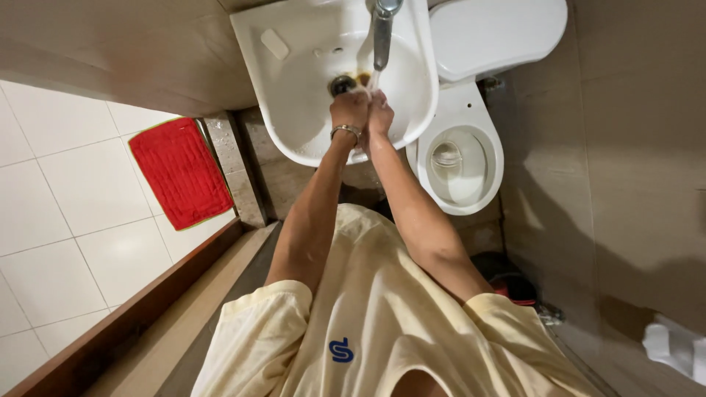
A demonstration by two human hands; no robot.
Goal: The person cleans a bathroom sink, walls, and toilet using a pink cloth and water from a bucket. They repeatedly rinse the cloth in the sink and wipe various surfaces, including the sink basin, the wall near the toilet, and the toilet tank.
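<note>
Both hands pressed together under the faucet (382,33) stream over the white washbasin (294,110) — left hand (348,109) w/ bracelet, right hand (380,114) clasping it, holding nothing else. Wet skin prob. slippery — soap bar (275,43) sat on the rim.

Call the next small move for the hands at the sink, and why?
Probably keep rubbing under the stream, then reach for the tap: the left hand and right hand are pressed together in the sink, water running over them.
</note>
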